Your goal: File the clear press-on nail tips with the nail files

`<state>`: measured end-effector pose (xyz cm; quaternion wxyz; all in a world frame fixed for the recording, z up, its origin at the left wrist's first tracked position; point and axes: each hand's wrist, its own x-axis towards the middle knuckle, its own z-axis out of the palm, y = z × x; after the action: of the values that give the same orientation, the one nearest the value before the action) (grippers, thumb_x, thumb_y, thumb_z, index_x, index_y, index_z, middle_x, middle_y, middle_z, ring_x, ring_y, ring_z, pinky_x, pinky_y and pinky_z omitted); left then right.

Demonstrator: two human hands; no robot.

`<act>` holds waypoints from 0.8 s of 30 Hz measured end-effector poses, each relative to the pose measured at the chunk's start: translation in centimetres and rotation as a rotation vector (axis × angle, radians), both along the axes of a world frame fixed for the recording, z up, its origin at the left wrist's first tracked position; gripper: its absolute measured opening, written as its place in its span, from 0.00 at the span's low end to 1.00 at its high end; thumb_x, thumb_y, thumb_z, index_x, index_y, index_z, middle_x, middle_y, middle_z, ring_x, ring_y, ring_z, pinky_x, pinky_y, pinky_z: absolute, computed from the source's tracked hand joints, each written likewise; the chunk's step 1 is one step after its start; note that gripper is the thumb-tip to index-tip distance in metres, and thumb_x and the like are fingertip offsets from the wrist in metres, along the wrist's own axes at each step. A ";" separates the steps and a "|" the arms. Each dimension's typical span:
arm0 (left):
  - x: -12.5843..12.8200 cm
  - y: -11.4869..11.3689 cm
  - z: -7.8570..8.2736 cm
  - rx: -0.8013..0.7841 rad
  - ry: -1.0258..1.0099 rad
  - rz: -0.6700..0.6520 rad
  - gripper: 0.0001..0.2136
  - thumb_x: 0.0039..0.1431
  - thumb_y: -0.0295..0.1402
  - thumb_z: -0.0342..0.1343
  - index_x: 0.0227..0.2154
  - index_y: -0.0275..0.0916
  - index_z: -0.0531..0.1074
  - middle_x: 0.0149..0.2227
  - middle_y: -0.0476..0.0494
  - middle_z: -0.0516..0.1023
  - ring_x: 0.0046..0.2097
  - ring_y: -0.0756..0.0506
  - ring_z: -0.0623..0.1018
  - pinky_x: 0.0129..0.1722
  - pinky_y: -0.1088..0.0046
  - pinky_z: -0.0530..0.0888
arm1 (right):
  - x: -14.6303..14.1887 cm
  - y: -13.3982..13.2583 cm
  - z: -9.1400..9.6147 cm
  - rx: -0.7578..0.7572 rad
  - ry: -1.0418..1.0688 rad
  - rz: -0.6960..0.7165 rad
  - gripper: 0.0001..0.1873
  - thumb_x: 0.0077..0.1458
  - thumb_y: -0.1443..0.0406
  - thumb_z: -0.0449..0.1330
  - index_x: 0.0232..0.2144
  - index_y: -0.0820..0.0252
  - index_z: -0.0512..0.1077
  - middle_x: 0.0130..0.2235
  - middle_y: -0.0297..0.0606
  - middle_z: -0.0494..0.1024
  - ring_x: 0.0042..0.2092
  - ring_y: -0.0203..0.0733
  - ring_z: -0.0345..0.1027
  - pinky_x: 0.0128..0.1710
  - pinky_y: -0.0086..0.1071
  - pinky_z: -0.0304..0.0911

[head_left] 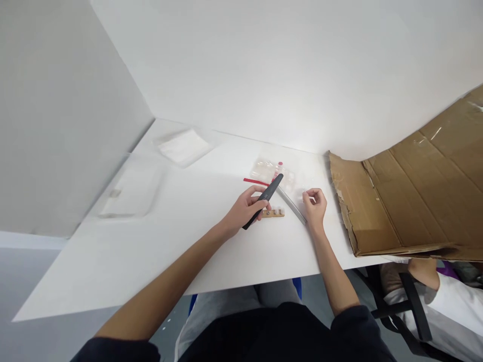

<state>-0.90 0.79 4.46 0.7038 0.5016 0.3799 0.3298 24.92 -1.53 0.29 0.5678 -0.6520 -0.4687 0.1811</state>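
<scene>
My left hand (247, 207) is closed round a long dark nail file (264, 199), which slants up to the right over the white table (188, 251). Just right of that hand lies a small tan strip (274, 213) with little pale pieces on it. My right hand (315, 203) rests beside the end of a thin grey file or stick (292, 203) that lies flat on the table; its fingers are curled, and what they pinch is too small to name. A clear plastic bag (271, 171) with a red strip (254, 181) lies behind both hands.
A flattened cardboard box (411, 201) stands at the table's right end. Clear plastic packets lie at the back left (184, 147) and left (130, 193). Another person's arm (426, 269) and a chair show at the lower right. White walls close the back and left.
</scene>
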 end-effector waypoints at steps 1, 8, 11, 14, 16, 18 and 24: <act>0.0 0.0 -0.1 0.023 0.012 -0.005 0.18 0.57 0.40 0.63 0.48 0.41 0.68 0.33 0.49 0.80 0.23 0.53 0.69 0.24 0.74 0.65 | -0.1 0.0 0.1 0.000 0.008 0.006 0.11 0.57 0.56 0.63 0.33 0.55 0.68 0.36 0.33 0.73 0.40 0.39 0.68 0.38 0.31 0.67; 0.4 -0.7 -0.3 0.169 0.091 -0.028 0.12 0.63 0.38 0.57 0.48 0.43 0.68 0.32 0.50 0.79 0.24 0.52 0.70 0.30 0.71 0.69 | -0.4 -0.2 0.2 0.029 0.065 0.020 0.09 0.57 0.59 0.63 0.34 0.54 0.67 0.36 0.31 0.69 0.39 0.38 0.67 0.36 0.31 0.67; 0.5 -1.2 -0.4 0.208 0.139 -0.032 0.10 0.65 0.37 0.55 0.48 0.43 0.68 0.32 0.50 0.78 0.25 0.51 0.70 0.30 0.71 0.69 | -0.5 -0.5 0.2 0.033 0.085 0.036 0.08 0.57 0.59 0.62 0.38 0.54 0.70 0.35 0.31 0.69 0.37 0.39 0.66 0.35 0.31 0.67; 0.6 -1.5 -0.4 0.240 0.161 -0.039 0.10 0.66 0.37 0.55 0.48 0.43 0.68 0.31 0.50 0.78 0.26 0.50 0.70 0.29 0.71 0.69 | -0.9 -1.0 0.8 0.029 0.105 0.086 0.06 0.58 0.60 0.61 0.36 0.55 0.74 0.34 0.32 0.71 0.33 0.38 0.66 0.34 0.32 0.67; 0.7 -1.6 -0.4 0.248 0.168 -0.040 0.10 0.66 0.37 0.55 0.48 0.44 0.67 0.31 0.51 0.78 0.27 0.50 0.70 0.30 0.71 0.69 | -1.4 -1.3 1.7 0.030 0.125 0.127 0.05 0.58 0.60 0.62 0.34 0.55 0.75 0.31 0.30 0.71 0.31 0.37 0.66 0.33 0.33 0.67; 0.7 -1.7 -0.4 0.248 0.168 -0.035 0.10 0.66 0.37 0.55 0.48 0.44 0.67 0.31 0.52 0.78 0.27 0.50 0.70 0.31 0.71 0.69 | -2.0 -1.4 2.8 0.024 0.147 0.181 0.05 0.59 0.60 0.63 0.34 0.54 0.75 0.27 0.28 0.70 0.28 0.37 0.66 0.33 0.34 0.68; 0.7 -1.8 -0.6 0.291 0.194 0.010 0.09 0.69 0.37 0.51 0.49 0.44 0.67 0.31 0.53 0.75 0.28 0.49 0.69 0.31 0.71 0.67 | -4.5 -0.3 4.5 -0.050 0.244 0.365 0.13 0.60 0.53 0.67 0.32 0.54 0.72 0.25 0.30 0.76 0.25 0.38 0.69 0.26 0.34 0.69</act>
<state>-0.16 -0.98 3.90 0.5821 0.6256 0.3969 0.3349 20.37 -1.87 4.78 0.5618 -0.5435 -0.5023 0.3698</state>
